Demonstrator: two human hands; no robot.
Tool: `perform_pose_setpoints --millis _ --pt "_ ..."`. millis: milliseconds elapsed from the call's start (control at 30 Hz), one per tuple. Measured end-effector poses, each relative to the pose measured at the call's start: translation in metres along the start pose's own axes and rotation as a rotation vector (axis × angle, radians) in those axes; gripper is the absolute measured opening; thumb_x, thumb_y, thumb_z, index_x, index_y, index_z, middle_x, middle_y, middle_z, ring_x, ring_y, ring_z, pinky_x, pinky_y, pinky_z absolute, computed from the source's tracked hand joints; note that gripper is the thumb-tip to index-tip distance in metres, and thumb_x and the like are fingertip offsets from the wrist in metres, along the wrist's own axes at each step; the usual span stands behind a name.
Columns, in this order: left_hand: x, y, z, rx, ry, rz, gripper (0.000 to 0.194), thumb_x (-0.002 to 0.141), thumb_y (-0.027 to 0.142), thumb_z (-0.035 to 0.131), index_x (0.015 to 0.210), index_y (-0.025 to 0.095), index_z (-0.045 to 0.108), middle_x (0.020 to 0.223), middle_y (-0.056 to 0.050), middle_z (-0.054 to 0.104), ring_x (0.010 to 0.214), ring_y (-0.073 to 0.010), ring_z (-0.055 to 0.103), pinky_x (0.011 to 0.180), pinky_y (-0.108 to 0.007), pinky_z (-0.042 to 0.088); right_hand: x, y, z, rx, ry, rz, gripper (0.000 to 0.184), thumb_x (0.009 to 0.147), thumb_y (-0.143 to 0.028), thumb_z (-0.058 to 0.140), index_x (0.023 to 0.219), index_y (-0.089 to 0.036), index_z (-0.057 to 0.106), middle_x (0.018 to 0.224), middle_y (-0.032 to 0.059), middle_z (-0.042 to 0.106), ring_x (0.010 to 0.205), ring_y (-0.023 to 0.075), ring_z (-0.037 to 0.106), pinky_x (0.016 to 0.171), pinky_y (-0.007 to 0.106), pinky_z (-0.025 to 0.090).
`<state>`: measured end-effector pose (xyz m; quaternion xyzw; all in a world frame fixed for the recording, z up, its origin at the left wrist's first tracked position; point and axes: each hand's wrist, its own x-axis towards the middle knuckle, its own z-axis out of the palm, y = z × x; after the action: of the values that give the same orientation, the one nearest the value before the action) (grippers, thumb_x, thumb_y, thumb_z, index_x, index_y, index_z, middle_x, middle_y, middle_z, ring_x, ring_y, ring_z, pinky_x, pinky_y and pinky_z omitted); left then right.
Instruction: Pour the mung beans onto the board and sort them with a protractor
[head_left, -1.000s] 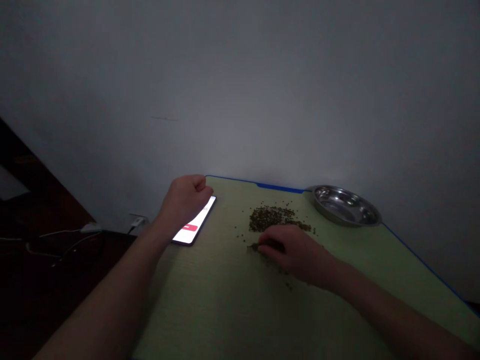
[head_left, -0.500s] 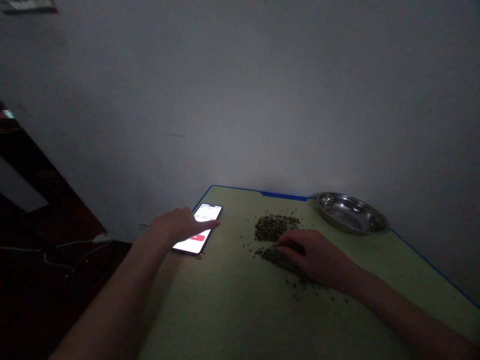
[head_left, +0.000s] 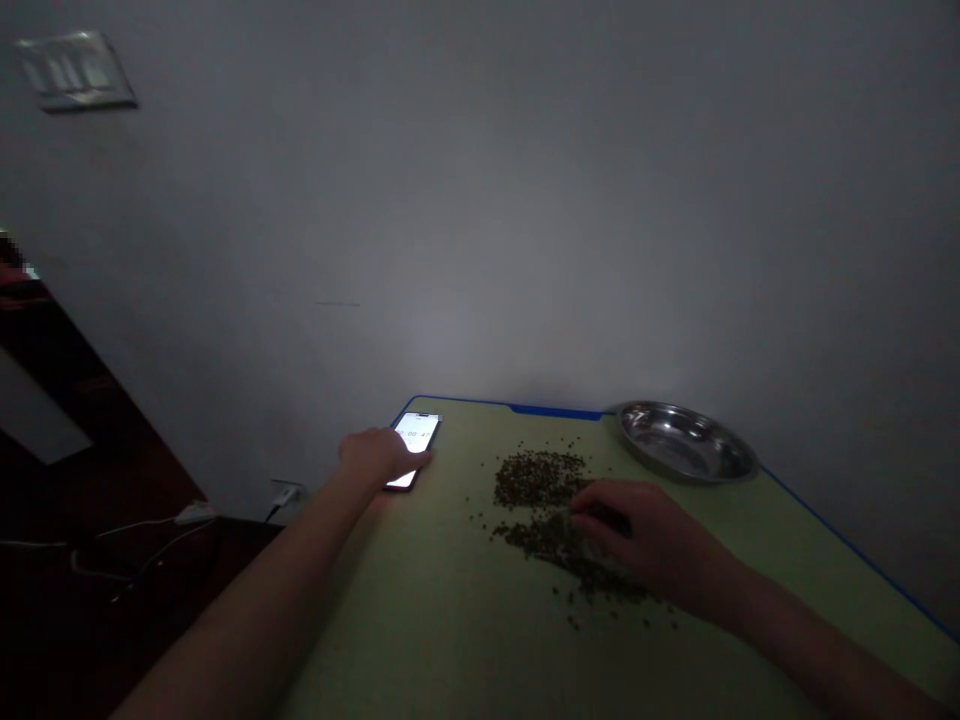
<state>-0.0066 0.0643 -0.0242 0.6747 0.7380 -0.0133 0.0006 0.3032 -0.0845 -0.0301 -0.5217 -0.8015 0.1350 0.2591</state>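
My left hand (head_left: 379, 455) is closed around the lower part of a smartphone (head_left: 416, 430), thumb along its right edge and the other fingers hidden on the far side. The phone's lit screen shows a timer, partly covered by the hand. My right hand (head_left: 637, 525) pinches a thin, greyish, see-through piece (head_left: 589, 535), possibly a small bag; most of it is behind the fingers. Small dark brown grains (head_left: 536, 480) lie in a patch just beyond that hand. More loose grains (head_left: 532, 538) are strewn beside and below the fingers.
A shallow steel bowl (head_left: 686, 440) stands at the table's back right. The light green tabletop (head_left: 435, 600) has a blue edge and meets a grey wall (head_left: 525, 200). Cables and a white plug (head_left: 195, 513) are low at left; a switch panel (head_left: 75, 72) is on the wall.
My left hand has closed on the phone, which has shifted toward the table's back edge. My right hand has drawn the greyish piece rightward, baring more grains. The view has tilted up slightly.
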Motion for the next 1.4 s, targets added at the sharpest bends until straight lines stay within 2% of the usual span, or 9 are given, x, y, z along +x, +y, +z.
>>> perform_pose_setpoints --millis 100,167,233,300,433,800,1000,1233,1400 --pt "0.003 0.008 -0.005 0.078 -0.005 -0.026 0.08 0.068 0.074 0.048 0.114 0.011 0.066 0.117 -0.025 0.066 0.105 -0.04 0.061 0.083 -0.048 0.047 -0.003 0.001 -0.005 -0.019 0.016 -0.001 0.012 0.089 -0.025 0.055 0.086 -0.021 0.066 0.078 0.0025 0.069 0.067 0.0151 0.059 0.062 0.027 0.04" --pt "-0.006 0.018 -0.007 0.059 0.105 -0.022 0.083 0.069 0.075 0.047 0.115 0.007 0.064 0.116 -0.027 0.064 0.104 -0.0397 0.061 0.082 -0.047 0.048 -0.004 0.001 -0.008 -0.03 0.032 0.001 0.013 0.088 -0.026 0.055 0.086 -0.02 0.067 0.078 0.0029 0.069 0.067 0.0151 0.058 0.062 0.027 0.04" --pt "-0.021 0.031 -0.007 -0.001 0.255 0.06 0.066 0.081 0.061 0.04 0.116 0.009 0.061 0.116 -0.024 0.065 0.103 -0.0355 0.062 0.08 -0.043 0.048 -0.002 -0.002 -0.01 -0.018 0.038 0.001 0.014 0.088 -0.025 0.054 0.086 -0.02 0.067 0.076 0.0025 0.069 0.065 0.0147 0.058 0.061 0.027 0.04" --pt "-0.035 0.044 -0.004 -0.147 0.202 0.16 0.047 0.084 0.044 0.04 0.115 0.015 0.059 0.107 -0.017 0.069 0.095 -0.0284 0.065 0.077 -0.037 0.048 0.003 -0.008 -0.008 0.003 0.028 -0.001 0.013 0.087 -0.024 0.055 0.082 -0.019 0.066 0.072 0.001 0.067 0.062 0.0137 0.056 0.059 0.026 0.038" --pt "-0.047 0.055 0.01 -0.359 0.024 0.27 0.026 0.082 0.029 0.043 0.089 0.019 0.065 0.091 -0.012 0.071 0.082 -0.0228 0.066 0.068 -0.031 0.046 0.021 -0.025 0.002 -0.014 0.006 0.01 0.01 0.084 -0.022 0.057 0.075 -0.019 0.061 0.062 -0.0019 0.062 0.055 0.0117 0.051 0.054 0.024 0.034" --pt "-0.04 0.04 0.027 -0.498 0.088 0.264 0.034 0.087 0.024 0.028 0.075 0.019 0.059 0.079 -0.007 0.066 0.076 -0.0191 0.06 0.063 -0.029 0.04 0.095 -0.05 0.054 -0.197 -0.053 0.112 0.026 0.085 -0.029 0.053 0.064 -0.018 0.065 0.066 0.0052 0.068 0.061 0.0151 0.055 0.055 0.026 0.031" --pt "-0.04 0.042 0.031 -0.481 0.08 0.292 0.031 0.086 0.024 0.029 0.072 0.02 0.057 0.076 -0.006 0.063 0.072 -0.0183 0.056 0.061 -0.029 0.036 0.108 -0.053 0.077 -0.264 -0.082 0.152 0.031 0.088 -0.033 0.051 0.072 -0.017 0.071 0.075 0.0091 0.073 0.068 0.0187 0.063 0.059 0.027 0.038" --pt "-0.049 0.048 0.028 -0.481 0.084 0.302 0.029 0.087 0.029 0.034 0.071 0.02 0.057 0.074 -0.004 0.064 0.069 -0.0182 0.055 0.06 -0.03 0.034 0.095 -0.028 0.058 -0.33 -0.076 0.241 0.029 0.086 -0.03 0.051 0.067 -0.017 0.069 0.07 0.0094 0.07 0.066 0.0197 0.062 0.058 0.028 0.037" --pt "-0.049 0.054 0.034 -0.625 0.188 0.35 0.026 0.087 0.028 0.036 0.075 0.02 0.057 0.072 -0.002 0.062 0.069 -0.0167 0.056 0.062 -0.029 0.039 0.085 -0.011 0.039 -0.337 -0.086 0.259 0.033 0.087 -0.029 0.051 0.059 -0.016 0.064 0.061 0.0053 0.065 0.062 0.0169 0.058 0.056 0.027 0.034"
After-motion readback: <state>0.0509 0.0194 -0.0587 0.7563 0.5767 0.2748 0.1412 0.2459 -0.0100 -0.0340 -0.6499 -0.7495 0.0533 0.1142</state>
